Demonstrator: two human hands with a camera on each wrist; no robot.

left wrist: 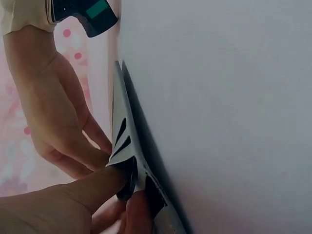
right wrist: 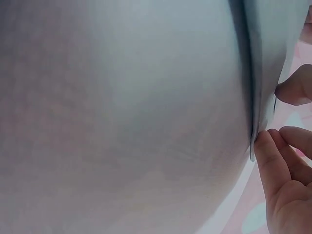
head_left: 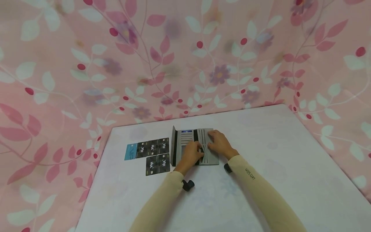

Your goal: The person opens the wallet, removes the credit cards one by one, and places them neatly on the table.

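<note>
A grey wallet (head_left: 213, 158) lies unfolded on the table, its left flap standing up and rows of card slots showing. My left hand (head_left: 189, 154) is over its middle, pinching the edge of a slot in the right panel. In the left wrist view the thumb (left wrist: 105, 187) reaches into the gaping slot, beside a dark part whose kind I cannot tell. At the panel's upper right, my right hand (head_left: 221, 144) presses with its fingertips (right wrist: 262, 139) along the wallet's outer edge, its thumb (right wrist: 295, 87) resting on the panel.
Left of the wallet lie several black VIP cards (head_left: 157, 164) in two rows, with a blue card (head_left: 131, 152) at the far left end. The white table (head_left: 261, 135) meets a pink floral curtain (head_left: 185, 64) behind. Small black cameras (head_left: 188, 185) sit at both wrists.
</note>
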